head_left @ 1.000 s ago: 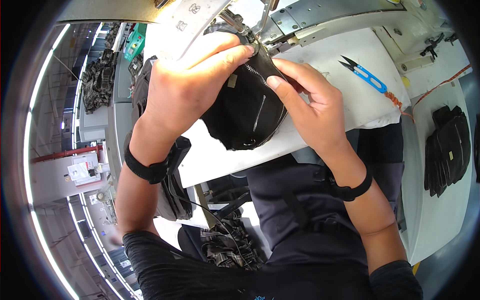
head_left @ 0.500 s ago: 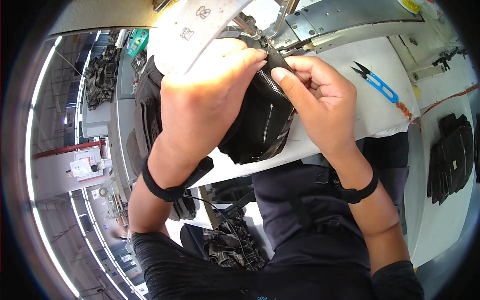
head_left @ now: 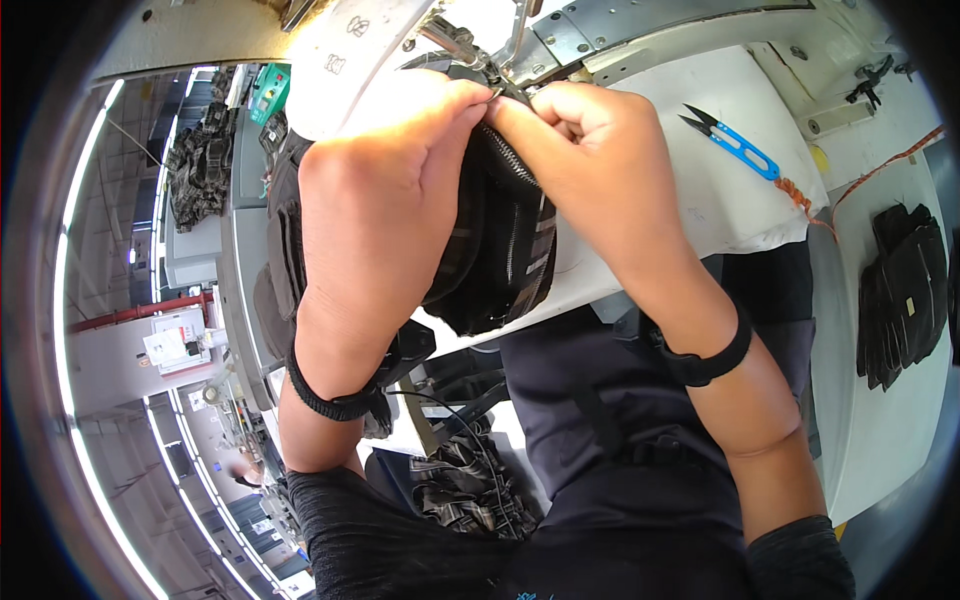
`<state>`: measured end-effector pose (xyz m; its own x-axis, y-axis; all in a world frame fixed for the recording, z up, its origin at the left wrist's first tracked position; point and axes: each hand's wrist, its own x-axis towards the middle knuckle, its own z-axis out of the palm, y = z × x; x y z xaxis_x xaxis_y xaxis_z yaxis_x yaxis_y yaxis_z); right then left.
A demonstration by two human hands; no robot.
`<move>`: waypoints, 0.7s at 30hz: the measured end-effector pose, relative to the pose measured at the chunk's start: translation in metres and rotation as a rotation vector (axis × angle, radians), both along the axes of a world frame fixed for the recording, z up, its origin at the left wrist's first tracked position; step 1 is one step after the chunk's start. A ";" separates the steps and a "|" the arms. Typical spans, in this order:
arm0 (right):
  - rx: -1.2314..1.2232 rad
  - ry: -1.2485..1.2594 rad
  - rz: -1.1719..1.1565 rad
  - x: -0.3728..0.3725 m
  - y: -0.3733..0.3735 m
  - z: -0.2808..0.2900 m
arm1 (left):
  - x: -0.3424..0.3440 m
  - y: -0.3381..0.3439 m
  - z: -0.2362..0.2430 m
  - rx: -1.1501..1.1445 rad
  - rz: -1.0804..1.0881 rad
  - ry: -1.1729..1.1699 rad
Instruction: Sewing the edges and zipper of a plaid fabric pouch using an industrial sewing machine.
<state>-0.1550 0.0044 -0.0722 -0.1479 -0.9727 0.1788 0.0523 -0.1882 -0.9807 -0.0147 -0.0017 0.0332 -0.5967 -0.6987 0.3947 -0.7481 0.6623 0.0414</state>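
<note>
Dark plaid trousers (head_left: 515, 285) with a metal zipper (head_left: 510, 155) lie bunched on the white work surface. My left hand (head_left: 385, 180) pinches the dark fabric near the zipper's upper end, just below the sewing machine's needle area (head_left: 490, 70). From the right, my right hand (head_left: 600, 150) is closed on the same fabric, thumb almost meeting the left fingertips. Its curled fingers hide part of the cloth. Right of that hand, blue thread snips (head_left: 735, 145) with an orange cord rest on the white cover.
The sewing machine head (head_left: 350, 60) stands over the work, brightly lit. A stack of dark cut pieces (head_left: 905, 295) lies on a side table at right. More plaid garments (head_left: 200, 160) are piled at far left, and others (head_left: 470, 485) lie below, near my lap.
My right hand has moved up and left toward the needle area, closing the gap to my left hand. The view has shifted slightly, and the zipper is now partly covered.
</note>
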 end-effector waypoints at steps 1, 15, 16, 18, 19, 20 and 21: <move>-0.025 0.070 -0.068 0.003 0.000 0.002 | -0.002 0.001 0.001 0.029 0.032 -0.002; -0.240 0.560 -0.364 0.018 -0.011 0.007 | -0.001 -0.003 0.003 -0.022 -0.016 0.010; -0.234 0.569 -0.371 0.019 -0.012 0.007 | 0.000 -0.004 0.003 -0.023 -0.072 -0.018; -0.232 0.581 -0.383 0.020 -0.011 0.005 | 0.001 -0.003 0.002 -0.052 -0.087 -0.069; -0.209 0.515 -0.344 0.017 -0.007 0.002 | 0.002 -0.002 0.002 -0.081 -0.099 -0.121; -0.186 0.449 -0.305 0.015 -0.003 0.000 | 0.003 -0.001 0.002 -0.085 -0.102 -0.118; -0.191 0.445 -0.304 0.015 0.005 0.001 | 0.006 0.000 0.002 -0.053 -0.093 -0.112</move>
